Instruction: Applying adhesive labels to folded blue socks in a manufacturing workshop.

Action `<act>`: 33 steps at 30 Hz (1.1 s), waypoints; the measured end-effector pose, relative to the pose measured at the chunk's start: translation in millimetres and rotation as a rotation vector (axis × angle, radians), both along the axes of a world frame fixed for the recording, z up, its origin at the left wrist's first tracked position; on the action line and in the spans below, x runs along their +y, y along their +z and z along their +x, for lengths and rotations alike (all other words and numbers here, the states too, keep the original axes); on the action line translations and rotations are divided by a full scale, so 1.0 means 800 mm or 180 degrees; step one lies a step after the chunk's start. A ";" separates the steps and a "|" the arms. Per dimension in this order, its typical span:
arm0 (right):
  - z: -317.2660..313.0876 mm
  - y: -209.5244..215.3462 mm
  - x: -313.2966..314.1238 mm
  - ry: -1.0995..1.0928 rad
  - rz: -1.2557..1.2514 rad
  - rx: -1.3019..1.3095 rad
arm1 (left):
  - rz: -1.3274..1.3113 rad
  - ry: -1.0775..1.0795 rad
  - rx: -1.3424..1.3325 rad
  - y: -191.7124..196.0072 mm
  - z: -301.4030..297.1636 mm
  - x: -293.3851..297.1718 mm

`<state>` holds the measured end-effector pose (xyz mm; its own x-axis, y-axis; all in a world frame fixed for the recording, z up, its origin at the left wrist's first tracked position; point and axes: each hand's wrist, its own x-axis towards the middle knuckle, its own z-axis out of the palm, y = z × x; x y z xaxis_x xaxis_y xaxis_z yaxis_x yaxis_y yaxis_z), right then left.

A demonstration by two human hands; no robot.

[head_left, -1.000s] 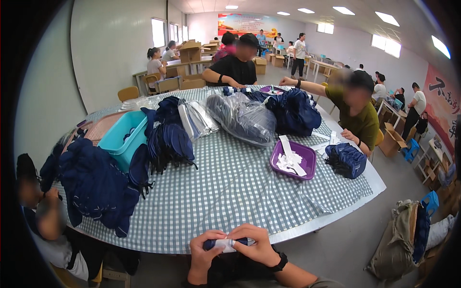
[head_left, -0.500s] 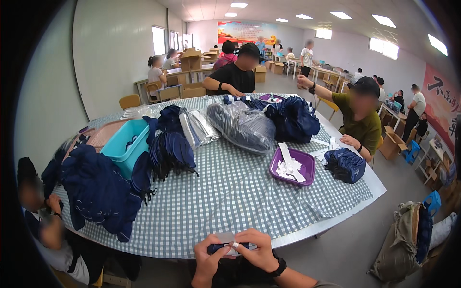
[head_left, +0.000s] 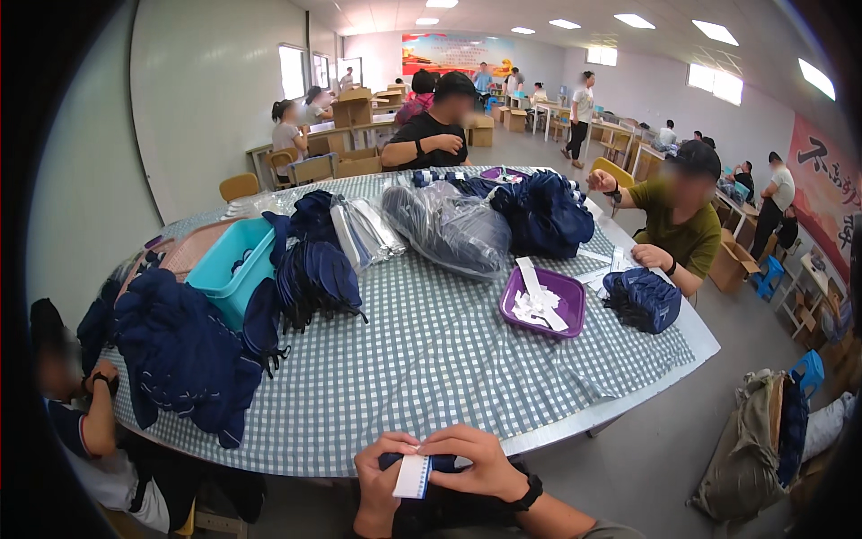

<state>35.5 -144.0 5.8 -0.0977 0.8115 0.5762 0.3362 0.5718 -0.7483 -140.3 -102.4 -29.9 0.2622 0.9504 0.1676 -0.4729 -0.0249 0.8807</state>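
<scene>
At the table's near edge, my left hand [head_left: 373, 469] and my right hand [head_left: 483, 463] are closed round a small navy cloth roll [head_left: 443, 464]. A white paper band [head_left: 412, 478] with a blue patterned edge hangs over the front of the roll. The fingertips of both hands meet at the band's upper end. My fingers partly hide the roll, and whether the band goes all the way round it cannot be seen.
On the checked tablecloth [head_left: 386, 377] stand a purple tray [head_left: 582, 316] of white paper strips and a turquoise basket [head_left: 215, 280]. Navy cloth pieces [head_left: 175, 346] are heaped left; a clear plastic bag [head_left: 446, 229] lies in the middle. Co-workers sit at the far side, right and left.
The paper piece stood up behind the roll; now the white band hangs down in front of it. My fingers have shifted to the band's top. The view has tilted slightly.
</scene>
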 end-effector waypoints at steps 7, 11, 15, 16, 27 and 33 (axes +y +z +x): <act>-0.001 -0.006 -0.002 0.0038 -0.0059 0.0080 | 0.0268 0.0037 0.0185 -0.017 -0.005 0.005; 0.000 -0.002 -0.003 0.0036 -0.0138 0.0091 | 0.0321 0.0094 0.0296 -0.018 -0.004 0.004; 0.001 -0.003 -0.002 0.0069 -0.0072 0.0139 | 0.0213 0.0073 0.0094 -0.003 0.001 -0.002; 0.000 -0.002 -0.003 0.0068 -0.0004 0.0133 | 0.0138 0.0050 0.0011 0.004 0.002 -0.005; 0.001 -0.014 -0.002 0.0229 -0.0202 0.0485 | 0.0321 -0.0008 0.0281 -0.003 -0.005 -0.004; -0.001 -0.009 -0.004 0.0248 -0.0440 0.0731 | 0.1162 -0.0003 0.0918 0.016 -0.015 -0.004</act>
